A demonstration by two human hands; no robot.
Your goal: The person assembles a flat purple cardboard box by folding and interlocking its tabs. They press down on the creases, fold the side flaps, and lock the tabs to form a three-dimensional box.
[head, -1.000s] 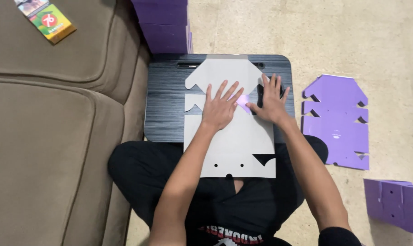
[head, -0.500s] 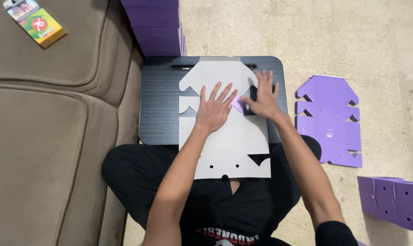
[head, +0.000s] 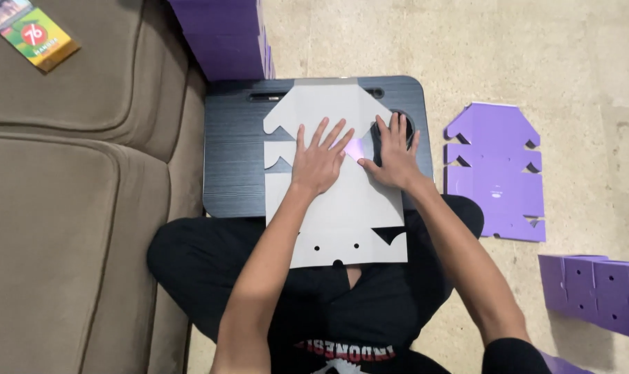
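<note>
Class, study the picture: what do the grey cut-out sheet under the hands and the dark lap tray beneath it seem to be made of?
Grey cut-out sheet: probably thin cardboard, matte; it lies flat with clean die-cut notches and punched holes, and a purple side shows at a folded flap. Dark lap tray: likely plastic or laminated board; fine streaked grain, rounded corners, a moulded slot.

Die-cut card sheet [head: 335,221] was pale grey, plain — lap tray [head: 234,159] dark charcoal with fine grain. Flat carton blank [head: 494,173] on beige speckled floor [head: 536,62] was purple — sofa [head: 72,208] olive-brown.
</note>
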